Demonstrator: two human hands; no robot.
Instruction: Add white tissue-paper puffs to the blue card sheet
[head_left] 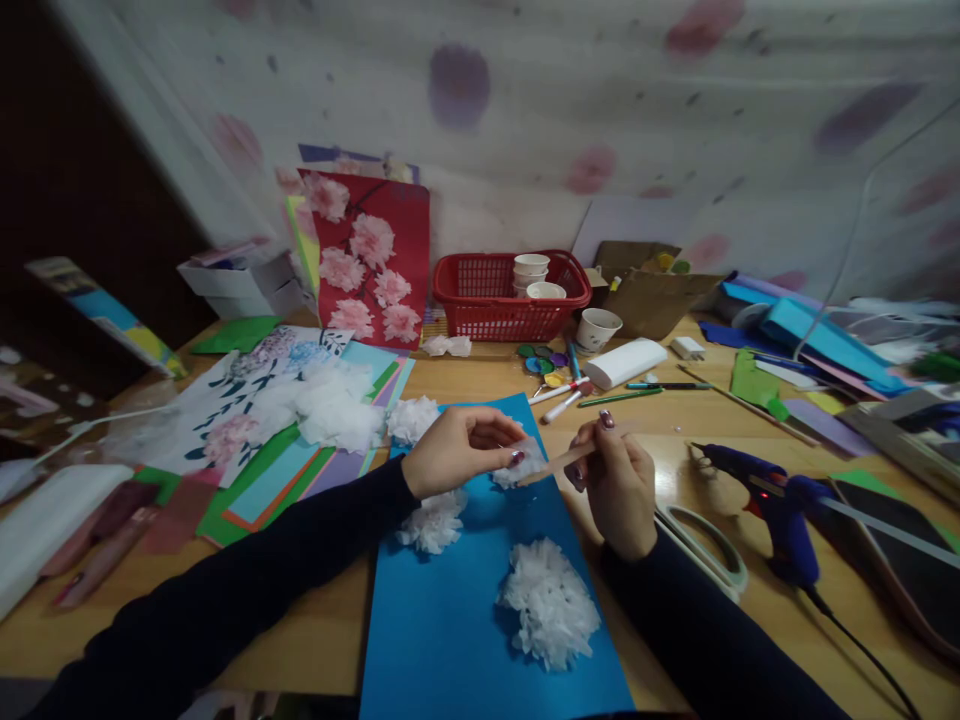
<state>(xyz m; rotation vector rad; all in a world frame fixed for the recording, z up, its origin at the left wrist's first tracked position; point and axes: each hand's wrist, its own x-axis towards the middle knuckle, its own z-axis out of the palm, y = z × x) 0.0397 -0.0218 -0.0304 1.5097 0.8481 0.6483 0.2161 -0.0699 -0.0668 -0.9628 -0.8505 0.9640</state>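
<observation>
My left hand [459, 450] pinches a small piece of white tissue paper [529, 455] between thumb and fingers, above the blue card [450, 640]. In my right hand [621, 485] is a flat wooden craft stick [556, 463], its tip pointing left, close to the tissue piece; whether they touch I cannot tell. White ruffled paper flowers lie on the card: a large one [551, 603] near the front right, another [433, 522] below my left wrist, and one [412, 420] at the far left corner. A further white flower near my fingertips is partly hidden.
Right of the card lie scissors [705, 550] and a blue glue gun [765, 500] with a cord. Loose white tissue [330, 405] is heaped at left over coloured papers. Behind stand a red basket [480, 322] with paper cups and a red flower picture [416, 225]. Pens and paint pots [555, 379] lie midway.
</observation>
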